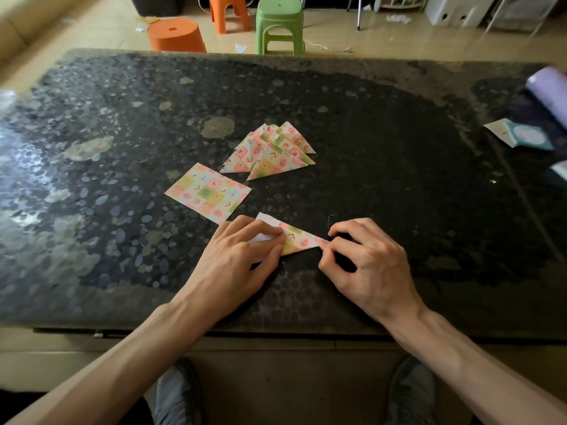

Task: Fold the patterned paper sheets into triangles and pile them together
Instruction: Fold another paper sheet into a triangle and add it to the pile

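1. The half-folded sheet (299, 239) lies on the dark table (399, 148) near its front edge, between both hands.
2. The left hand (245, 256) presses on its left part, fingers close together and laid over the paper.
3. The right hand (365, 265) pinches its right tip between thumb and forefinger.
4. A flat sheet (208, 193) lies just behind on the left, and the pile of triangles (270, 151) sits beyond it.

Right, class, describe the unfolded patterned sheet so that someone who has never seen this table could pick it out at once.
Start at the big dark speckled table and find the pile of folded triangles near its middle. Just nearer the person and to the left lies the unfolded sheet. It alone is a flat, full square; its neighbours are triangles or the half-folded sheet.
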The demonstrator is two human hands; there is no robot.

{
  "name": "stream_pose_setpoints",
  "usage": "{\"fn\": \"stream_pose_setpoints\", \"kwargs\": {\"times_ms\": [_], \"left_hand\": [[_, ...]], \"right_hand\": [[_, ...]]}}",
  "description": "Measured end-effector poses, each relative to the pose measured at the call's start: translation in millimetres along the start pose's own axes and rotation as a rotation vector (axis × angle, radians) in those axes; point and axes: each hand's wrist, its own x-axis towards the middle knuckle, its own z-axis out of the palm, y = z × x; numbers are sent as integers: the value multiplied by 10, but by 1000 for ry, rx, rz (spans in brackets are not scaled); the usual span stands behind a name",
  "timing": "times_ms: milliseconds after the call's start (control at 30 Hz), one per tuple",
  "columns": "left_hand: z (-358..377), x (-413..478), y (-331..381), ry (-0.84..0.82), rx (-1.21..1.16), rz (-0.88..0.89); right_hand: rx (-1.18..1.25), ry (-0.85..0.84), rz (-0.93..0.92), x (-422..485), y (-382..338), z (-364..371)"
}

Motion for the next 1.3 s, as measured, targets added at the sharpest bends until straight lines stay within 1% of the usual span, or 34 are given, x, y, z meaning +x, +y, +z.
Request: {"fn": "stream_pose_setpoints", "kwargs": {"times_ms": [133,333,433,800,1067,1300], "left_hand": [[25,39,1,24,-32,-65],[27,38,7,24,-20,-63],[23,35,13,25,-18,-71],[52,27,14,36,-14,-82],[81,8,63,98,-39,-96],[128,82,151,158,-33,-232]], "right_hand": [[30,-4,65,54,-26,25],[64,-4,233,192,-124,78],[85,-4,285,209,-148,116],[7,-34,311,211,-203,128],[-38,-58,290,217,-232,116],[-53,-97,279,247,-232,120]]}}
